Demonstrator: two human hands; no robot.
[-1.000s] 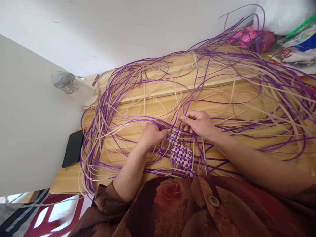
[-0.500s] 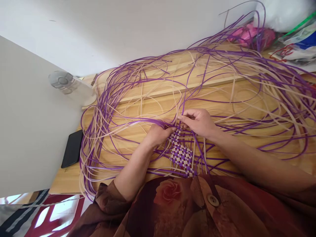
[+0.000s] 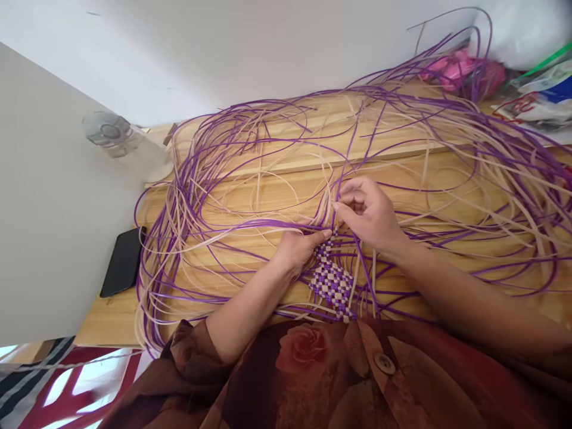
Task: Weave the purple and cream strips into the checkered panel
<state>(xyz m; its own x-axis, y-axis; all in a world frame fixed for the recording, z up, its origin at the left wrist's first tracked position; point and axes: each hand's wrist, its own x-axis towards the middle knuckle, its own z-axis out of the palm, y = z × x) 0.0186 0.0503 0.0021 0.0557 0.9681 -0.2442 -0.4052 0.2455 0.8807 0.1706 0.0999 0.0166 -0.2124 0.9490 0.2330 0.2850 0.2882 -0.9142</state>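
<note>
A small woven piece (image 3: 333, 281) in purple and cream checks lies on the wooden table, close to my body. Long purple and cream strands run out from it on all sides. My left hand (image 3: 298, 247) is closed on its far end, the thumb pressing on the weave, with a bundle of purple strands (image 3: 259, 224) passing over the fingers to the left. Just beyond that end, my right hand (image 3: 370, 213) pinches a purple strand (image 3: 338, 193) between thumb and fingertips. Part of the weave's far end is hidden by the left thumb.
Loose strands (image 3: 187, 179) curve round the left and far sides of the table (image 3: 102, 322). A black phone (image 3: 124, 262) lies at the left edge, and a clear bottle (image 3: 129, 146) stands behind it. Plastic bags and a pink bundle (image 3: 465, 71) are at the back right.
My right hand has risen slightly away from the weave with its fingers more curled. The left thumb has shifted to the weave's far tip. The whole view has moved a little.
</note>
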